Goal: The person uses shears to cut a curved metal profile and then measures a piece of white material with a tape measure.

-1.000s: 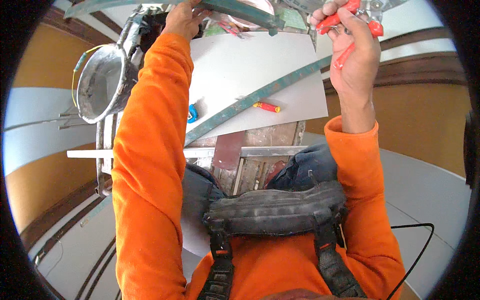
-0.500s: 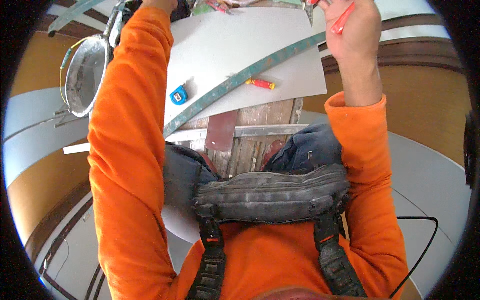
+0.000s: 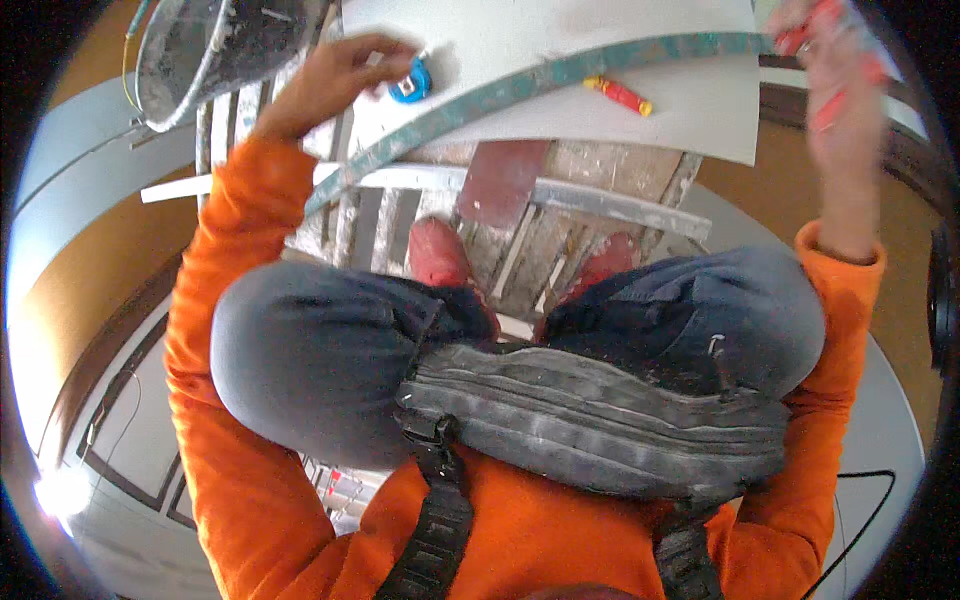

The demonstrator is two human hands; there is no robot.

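Near the far left, my left hand (image 3: pixel 345 80) reaches over a white sheet (image 3: pixel 690 125) with its fingers apart. Its fingertips are at the blue tape measure (image 3: pixel 410 82); whether they touch it I cannot tell. At the far right my right hand (image 3: pixel 835 75), smeared by motion, is closed on a red-handled tool (image 3: pixel 828 108). Its working end is not clear. Across the sheet runs a long bar with worn green paint (image 3: pixel 490 98), its right end close to my right hand. A red and yellow screwdriver (image 3: pixel 620 96) lies on the sheet just below the bar.
A grimy bucket (image 3: pixel 218 55) stands at the far left. Below the sheet are a whitish rail (image 3: pixel 610 205), a dark red plate (image 3: pixel 505 182) and a slatted wooden platform. My knees, red shoes (image 3: pixel 438 252) and a grey waist bag (image 3: pixel 600 420) fill the near middle.
My left hand has come back toward me, down to the tape measure. My right hand has shifted right with the red-handled tool. The view has moved, showing more of my legs.
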